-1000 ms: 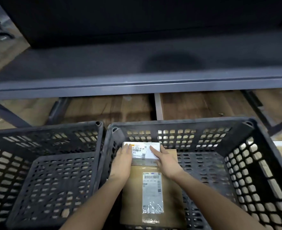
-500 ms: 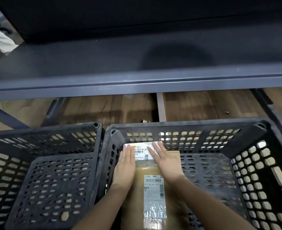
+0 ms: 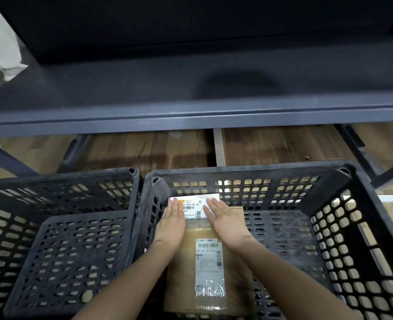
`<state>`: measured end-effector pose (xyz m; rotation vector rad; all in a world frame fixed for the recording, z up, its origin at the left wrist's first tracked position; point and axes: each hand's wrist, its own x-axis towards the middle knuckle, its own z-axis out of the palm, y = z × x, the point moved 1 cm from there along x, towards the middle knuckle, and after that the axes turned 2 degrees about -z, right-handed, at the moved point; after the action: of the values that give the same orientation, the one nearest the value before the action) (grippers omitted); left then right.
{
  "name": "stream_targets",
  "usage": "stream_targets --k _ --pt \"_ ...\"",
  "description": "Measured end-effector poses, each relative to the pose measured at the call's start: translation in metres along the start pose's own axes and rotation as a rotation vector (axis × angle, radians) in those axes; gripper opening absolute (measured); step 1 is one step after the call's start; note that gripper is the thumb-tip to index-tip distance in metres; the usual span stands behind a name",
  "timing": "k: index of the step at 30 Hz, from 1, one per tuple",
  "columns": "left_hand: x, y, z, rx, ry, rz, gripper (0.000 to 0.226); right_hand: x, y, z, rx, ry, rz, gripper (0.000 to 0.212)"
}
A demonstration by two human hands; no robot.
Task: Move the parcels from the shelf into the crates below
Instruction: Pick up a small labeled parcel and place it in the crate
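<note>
Pressing white parcel (image 3: pixel 191 206), left hand (image 3: pixel 171 224), right hand (image 3: pixel 225 221), fingers now straight, earlier grip released

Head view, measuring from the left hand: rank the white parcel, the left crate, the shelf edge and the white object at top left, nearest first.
1. white parcel, under the left hand's fingertips.
2. left crate, just to its left.
3. shelf edge, above and beyond.
4. white object, far upper left.
</note>
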<state>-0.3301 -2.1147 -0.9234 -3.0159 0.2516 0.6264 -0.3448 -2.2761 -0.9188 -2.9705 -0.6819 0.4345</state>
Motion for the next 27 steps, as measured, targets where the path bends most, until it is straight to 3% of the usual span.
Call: stream_targets --k 6,10,13,17,21,24,27 --pt "-0.004 0.001 0.019 0.087 0.015 0.009 0.080 -0.003 0.004 0.014 0.048 0.020 0.005 0.077" --pt "0.000 -0.001 0.026 0.051 0.036 0.010 0.076 0.003 0.005 0.016 0.028 -0.031 0.014 0.083" --pt "0.000 -0.001 0.014 0.068 -0.039 0.006 0.077 0.004 0.004 0.004 0.043 -0.113 0.022 0.085" --pt "-0.007 0.011 -0.044 -0.028 -0.202 -0.011 0.067 0.002 0.003 -0.037 0.175 -0.198 0.106 0.072" --pt "-0.047 0.007 -0.114 -0.155 -0.198 0.025 0.056 -0.023 -0.012 -0.110 0.340 -0.201 0.253 0.060" --pt "-0.095 -0.003 -0.169 -0.075 -0.199 0.090 0.038 -0.050 -0.024 -0.170 0.366 -0.199 0.270 0.055" --pt "-0.141 -0.014 -0.236 -0.024 -0.176 0.106 0.033 -0.082 -0.037 -0.243 0.393 -0.181 0.272 0.051"
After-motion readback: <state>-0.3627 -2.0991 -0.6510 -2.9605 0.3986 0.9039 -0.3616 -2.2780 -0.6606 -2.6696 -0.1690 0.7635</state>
